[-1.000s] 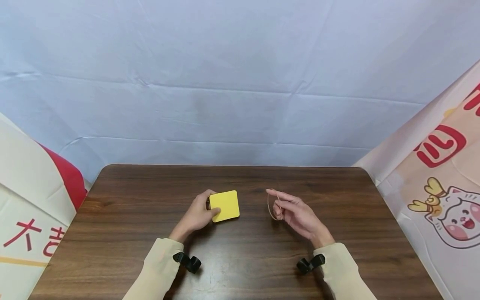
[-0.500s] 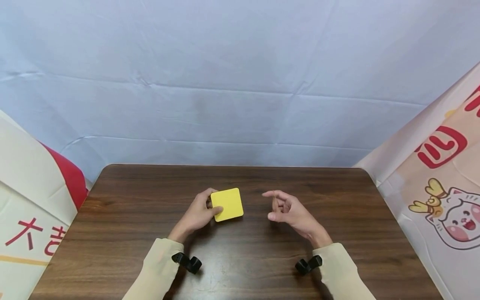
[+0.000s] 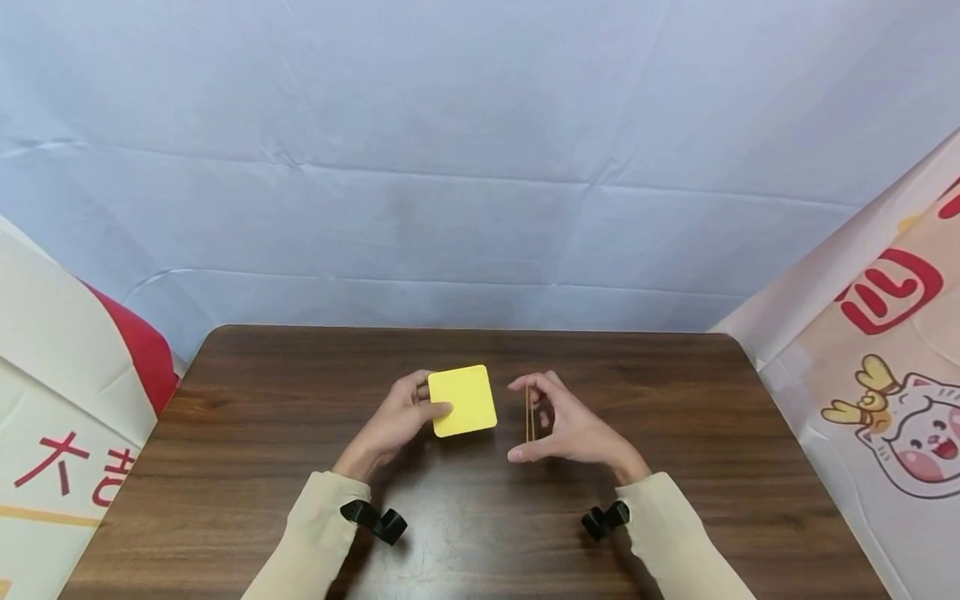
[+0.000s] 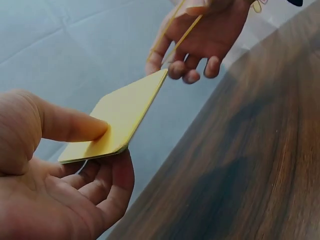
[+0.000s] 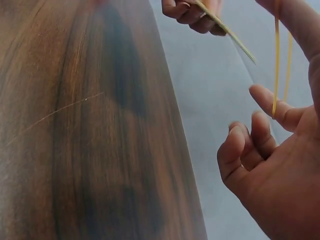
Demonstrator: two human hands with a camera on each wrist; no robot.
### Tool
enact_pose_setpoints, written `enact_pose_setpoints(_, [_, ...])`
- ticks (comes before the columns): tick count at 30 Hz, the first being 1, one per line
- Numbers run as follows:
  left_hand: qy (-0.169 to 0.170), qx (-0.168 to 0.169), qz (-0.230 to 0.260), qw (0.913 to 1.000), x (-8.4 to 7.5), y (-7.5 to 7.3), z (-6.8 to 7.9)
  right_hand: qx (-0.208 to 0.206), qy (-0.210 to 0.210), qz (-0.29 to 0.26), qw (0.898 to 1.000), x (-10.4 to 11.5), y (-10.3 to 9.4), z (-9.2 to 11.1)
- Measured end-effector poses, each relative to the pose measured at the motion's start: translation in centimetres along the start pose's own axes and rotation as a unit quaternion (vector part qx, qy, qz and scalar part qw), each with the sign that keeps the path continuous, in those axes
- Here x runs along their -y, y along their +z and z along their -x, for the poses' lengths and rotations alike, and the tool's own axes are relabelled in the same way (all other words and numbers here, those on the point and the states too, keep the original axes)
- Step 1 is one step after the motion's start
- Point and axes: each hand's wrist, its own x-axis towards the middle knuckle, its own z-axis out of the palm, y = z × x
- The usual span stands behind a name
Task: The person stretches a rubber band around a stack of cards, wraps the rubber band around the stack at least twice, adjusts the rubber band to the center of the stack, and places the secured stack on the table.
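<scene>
My left hand point(image 3: 396, 423) grips a thin stack of square yellow cards point(image 3: 467, 398) with rounded corners, thumb on top and fingers beneath. In the left wrist view the cards point(image 4: 127, 105) are tilted and their layered edge shows. To the right, my right hand point(image 3: 581, 429) has thumb and index finger spread apart, with a yellowish rubber band point(image 3: 527, 417) stretched between them. Its other fingers are bent and hold nothing. The right wrist view shows the rubber band point(image 5: 276, 55) looped over both digits, apart from the cards point(image 5: 235, 37).
Both hands are above a dark wooden table point(image 3: 300, 367) with rounded far corners. A pale cloth point(image 3: 450, 208) hangs behind it, and printed cloths point(image 3: 900, 375) flank both sides. Each wrist wears a small black camera point(image 3: 390, 525).
The rubber band, earlier hanging loosely on my right hand, is now stretched between its spread thumb and index finger. That hand has moved left; the cards have shifted slightly right and up.
</scene>
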Motion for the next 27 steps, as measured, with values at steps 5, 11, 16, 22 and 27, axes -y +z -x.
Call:
enact_pose_setpoints(5, [-0.010, 0.029, 0.046, 0.9985, -0.1, 0.3, 0.0, 0.000, -0.012, 0.013, 1.000, 0.7, 0.2, -0.5])
enact_pose_setpoints(11, [-0.023, 0.066, 0.083, 0.9941, 0.0, 1.1, -0.1, 0.000, -0.014, 0.009, 1.000, 1.1, 0.5, -0.8])
enact_pose_setpoints(16, [-0.032, 0.088, 0.100, 0.9905, -0.1, 1.7, -0.1, 0.004, -0.030, 0.010, 0.999, 1.4, 0.8, -1.1])
enact_pose_setpoints(22, [-0.043, 0.102, 0.110, 0.9878, -0.2, 2.1, -0.1, 0.014, -0.041, 0.006, 0.999, 1.6, 1.0, -1.3])
enact_pose_setpoints(27, [-0.048, 0.103, 0.130, 0.9850, -0.3, 2.4, -0.1, 0.018, -0.044, -0.009, 0.999, 1.7, 1.1, -1.5])
